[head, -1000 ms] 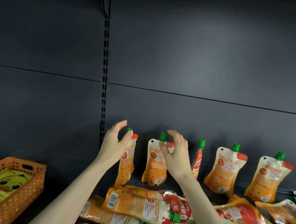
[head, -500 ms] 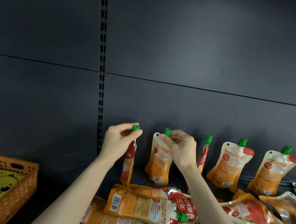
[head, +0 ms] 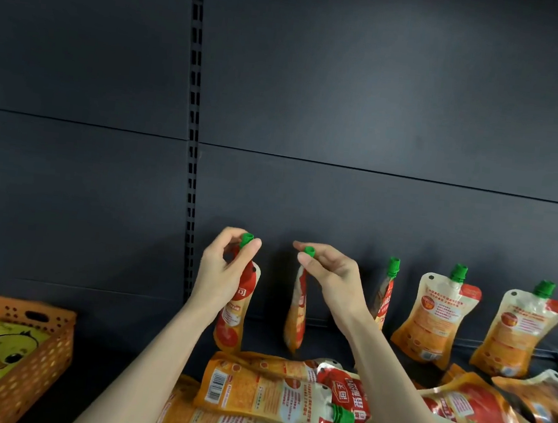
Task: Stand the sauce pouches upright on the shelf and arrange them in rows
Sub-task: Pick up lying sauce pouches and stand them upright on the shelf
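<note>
My left hand (head: pixel 221 267) pinches the green cap of an orange-and-red sauce pouch (head: pixel 236 310) that stands at the left end of the back row. Beside it, my right hand (head: pixel 329 275) pinches the green cap of a second pouch (head: pixel 295 320), which is turned edge-on. Three more pouches stand against the back wall to the right: a narrow one (head: pixel 385 295), then one (head: pixel 431 323) and another (head: pixel 516 336). Several pouches (head: pixel 269 393) lie flat in a pile at the front of the dark shelf (head: pixel 110 359).
An orange perforated basket (head: pixel 23 370) with yellow duck-print packs sits at the lower left. A slotted upright (head: pixel 191 167) runs up the dark back panel just left of my left hand. More flat pouches (head: pixel 497 413) crowd the right front.
Both hands went from hovering open behind the two leftmost pouches to pinching their caps. The two pouches have been turned, the right one now edge-on.
</note>
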The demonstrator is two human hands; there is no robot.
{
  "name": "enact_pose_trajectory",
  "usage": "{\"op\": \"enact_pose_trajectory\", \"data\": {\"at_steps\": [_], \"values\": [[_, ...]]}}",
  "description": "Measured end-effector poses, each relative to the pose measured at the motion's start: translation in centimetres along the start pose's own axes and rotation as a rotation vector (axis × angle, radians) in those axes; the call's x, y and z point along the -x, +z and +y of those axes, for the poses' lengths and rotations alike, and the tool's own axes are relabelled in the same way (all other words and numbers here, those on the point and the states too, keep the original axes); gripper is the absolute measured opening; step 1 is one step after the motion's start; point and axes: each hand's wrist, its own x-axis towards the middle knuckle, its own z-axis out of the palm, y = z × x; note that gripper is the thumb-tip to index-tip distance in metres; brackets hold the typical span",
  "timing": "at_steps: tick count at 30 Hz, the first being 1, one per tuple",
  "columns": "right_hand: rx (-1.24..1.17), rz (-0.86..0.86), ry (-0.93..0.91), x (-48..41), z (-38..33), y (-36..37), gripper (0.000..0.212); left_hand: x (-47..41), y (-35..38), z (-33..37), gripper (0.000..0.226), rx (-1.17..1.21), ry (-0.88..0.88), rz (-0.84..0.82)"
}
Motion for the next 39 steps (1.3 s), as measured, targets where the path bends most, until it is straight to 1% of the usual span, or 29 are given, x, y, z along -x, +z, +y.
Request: {"op": "enact_pose_trajectory", "data": {"at_steps": [2, 5, 7, 9, 11, 13, 14, 16, 18, 19, 22, 25, 27, 29, 31, 34, 37, 39], "values": [[-0.045, 0.069, -0.024, -0.2, 0.1, 0.3, 0.013, -0.1, 0.3, 0.2, 0.011, -0.015, 0.048, 0.071], [-0.032, 0.166, -0.06, -0.5, 0.5, 0.7, 0.012, -0.2, 1.2, 0.4, 0.012, -0.031, 0.11, 0.236], [-0.018, 0.186, -0.074, -0.6, 0.8, 1.0, 0.013, 0.1, 2.1, 0.3, 0.014, -0.032, 0.13, 0.32], [0.022, 0.193, -0.077, -0.6, 1.1, 1.1, 0.013, 0.7, 2.8, -0.5, 0.018, -0.059, 0.139, 0.352], [0.065, 0.184, -0.063, -0.7, 1.4, 0.9, 0.015, 1.2, 3.0, -1.3, 0.024, -0.097, 0.158, 0.32], [0.077, 0.156, -0.013, -0.8, 1.9, 0.5, 0.022, 1.2, 2.6, -1.8, 0.034, -0.101, 0.126, 0.229], [0.072, 0.13, 0.031, -0.8, 2.3, 0.3, 0.027, 1.1, 2.1, -2.0, 0.041, -0.079, 0.075, 0.167], [0.079, 0.051, 0.116, -0.5, 3.3, 0.0, 0.033, 1.1, 1.4, -2.4, 0.047, 0.011, -0.084, 0.018], [0.102, -0.016, 0.169, 0.1, 4.6, -0.2, 0.033, 1.5, 1.1, -3.1, 0.046, 0.03, -0.246, -0.105], [0.1, -0.024, 0.18, 0.4, 5.1, -0.2, 0.032, 1.8, 1.0, -3.4, 0.045, 0.025, -0.297, -0.133], [0.11, 0.017, 0.166, 0.8, 5.6, -0.9, 0.029, 2.2, 1.0, -4.0, 0.036, 0.059, -0.314, -0.103], [0.164, 0.059, 0.201, 0.7, 5.5, -1.9, 0.033, 2.1, 0.9, -4.2, 0.038, 0.038, -0.323, -0.109], [0.19, 0.034, 0.214, 0.7, 5.6, -2.3, 0.038, 2.1, 0.6, -4.3, 0.037, 0.023, -0.338, -0.181], [0.269, -0.002, 0.225, 0.9, 5.9, -2.3, 0.044, 2.0, 0.0, -4.4, 0.038, 0.005, -0.352, -0.265], [0.283, 0.003, 0.239, 1.0, 6.1, -2.2, 0.046, 2.0, -0.4, -4.5, 0.04, -0.016, -0.352, -0.315], [0.324, -0.007, 0.227, 0.9, 5.9, -2.3, 0.046, 1.9, -0.3, -4.7, 0.042, -0.034, -0.321, -0.275], [0.398, 0.015, 0.217, 0.8, 5.5, -2.4, 0.058, 1.9, 0.1, -4.9, 0.042, -0.043, -0.293, -0.229], [0.41, 0.029, 0.217, 1.0, 5.3, -2.2, 0.062, 1.9, 0.1, -5.0, 0.043, -0.057, -0.288, -0.232]]}}
